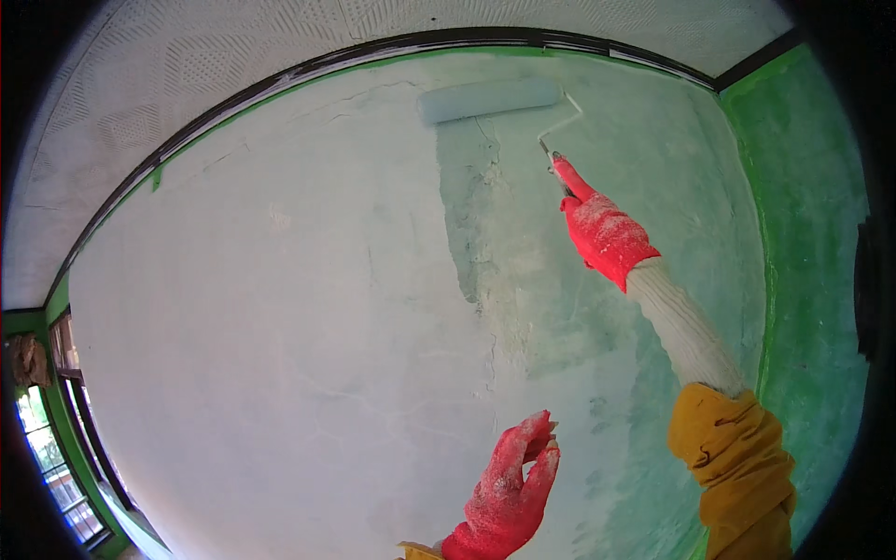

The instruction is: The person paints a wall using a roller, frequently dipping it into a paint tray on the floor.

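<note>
My right hand (607, 227), in a dusty red fingertip-less glove, grips the handle of a paint roller (490, 99). One finger stretches along the handle toward the wire frame. The wide pale roller sleeve lies against the upper part of a wall (294, 301), just below the dark trim. Under the sleeve runs a darker, wet-looking grey-green strip (458, 210). To its left the wall is whitish; to its right it is pale green with rough, cracked patches. Low in the view, my left hand (507, 483), in a matching glove, is raised before the wall with fingers curved and nothing in them.
Dark trim (448, 38) separates the wall from a textured white ceiling (231, 63). A green side wall (805, 245) meets this wall at a corner on the right. At the far left are windows (59, 455) with dark frames and a brown bundle (29, 358).
</note>
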### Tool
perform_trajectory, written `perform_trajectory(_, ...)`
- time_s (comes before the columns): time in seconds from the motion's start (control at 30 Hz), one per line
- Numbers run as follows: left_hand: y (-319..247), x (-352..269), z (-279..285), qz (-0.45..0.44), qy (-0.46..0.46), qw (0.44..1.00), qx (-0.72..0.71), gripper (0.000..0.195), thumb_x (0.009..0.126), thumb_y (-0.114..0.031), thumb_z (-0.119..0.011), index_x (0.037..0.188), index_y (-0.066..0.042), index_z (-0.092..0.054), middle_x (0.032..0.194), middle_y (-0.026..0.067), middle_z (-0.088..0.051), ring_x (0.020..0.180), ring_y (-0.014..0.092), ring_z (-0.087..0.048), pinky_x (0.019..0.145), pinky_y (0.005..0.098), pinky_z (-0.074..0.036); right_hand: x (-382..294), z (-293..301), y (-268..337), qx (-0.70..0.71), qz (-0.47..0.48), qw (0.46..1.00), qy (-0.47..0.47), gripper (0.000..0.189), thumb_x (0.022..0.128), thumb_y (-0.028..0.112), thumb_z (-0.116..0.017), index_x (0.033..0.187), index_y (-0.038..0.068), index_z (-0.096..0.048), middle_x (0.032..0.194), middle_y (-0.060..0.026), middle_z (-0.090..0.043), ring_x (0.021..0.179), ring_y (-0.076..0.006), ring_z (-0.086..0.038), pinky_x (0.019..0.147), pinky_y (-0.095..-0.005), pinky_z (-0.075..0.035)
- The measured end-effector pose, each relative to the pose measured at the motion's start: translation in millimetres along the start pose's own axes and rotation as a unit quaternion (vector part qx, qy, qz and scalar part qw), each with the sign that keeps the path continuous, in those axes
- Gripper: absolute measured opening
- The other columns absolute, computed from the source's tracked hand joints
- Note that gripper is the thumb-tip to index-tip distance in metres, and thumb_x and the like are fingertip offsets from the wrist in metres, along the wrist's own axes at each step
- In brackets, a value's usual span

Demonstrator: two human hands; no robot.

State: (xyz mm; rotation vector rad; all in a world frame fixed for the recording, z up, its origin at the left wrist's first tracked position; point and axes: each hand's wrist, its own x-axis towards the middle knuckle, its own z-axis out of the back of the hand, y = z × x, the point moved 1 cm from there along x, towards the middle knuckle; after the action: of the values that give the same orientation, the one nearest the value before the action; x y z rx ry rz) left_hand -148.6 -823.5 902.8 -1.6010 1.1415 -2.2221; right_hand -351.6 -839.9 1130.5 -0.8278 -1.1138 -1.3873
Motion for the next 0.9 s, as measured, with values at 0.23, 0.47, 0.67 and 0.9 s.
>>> perform_trajectory(0.23,11,11,-14,-0.129,-0.009,0.992,-0.015,0.034,0.091,-0.003,-0.053,0.124,0.0,-0.047,0.113,0.013,-0.055,0.103,0.02,-0.057,0.09,0.0304,-0.046,89,23,28,-0.188,0.089,0.978,0.005,0.055,0.09,0.016,-0.042,0.143,0.02,-0.028,0.076,-0.0135,-0.055,0.054,-0.0216,-0.054,0.061,-0.0346,-0.048)
perform_trajectory(0.47,29,2,-2,-0.119,-0.014,0.993,-0.01,0.035,0.091,0.001,-0.052,0.125,0.0,-0.047,0.109,0.0103,-0.056,0.102,0.018,-0.056,0.088,0.028,-0.047,-21,4,15,0.0,0.051,0.999,-0.018,0.057,0.09,0.015,-0.043,0.142,0.002,-0.023,0.076,-0.0203,-0.058,0.068,-0.0329,-0.058,0.068,-0.0449,-0.048)
perform_trajectory(0.67,-1,3,-5,-0.055,0.034,0.998,0.02,0.036,0.093,-0.002,-0.047,0.128,0.001,-0.043,0.117,0.0116,-0.053,0.107,0.018,-0.055,0.094,0.0301,-0.042,-6,10,21,-0.002,0.044,0.999,0.005,0.047,0.092,0.014,-0.04,0.137,0.003,-0.031,0.081,-0.0205,-0.059,0.073,-0.0311,-0.059,0.073,-0.0412,-0.048)
perform_trajectory(0.9,9,-3,-13,-0.135,-0.011,0.99,-0.028,0.029,0.093,-0.006,-0.05,0.121,0.0,-0.05,0.105,0.0099,-0.058,0.099,0.018,-0.057,0.085,0.0294,-0.048,33,-21,5,-0.098,0.121,0.987,-0.035,0.051,0.094,0.022,-0.037,0.144,0.021,-0.025,0.08,-0.0211,-0.059,0.073,-0.0324,-0.061,0.064,-0.0436,-0.048)
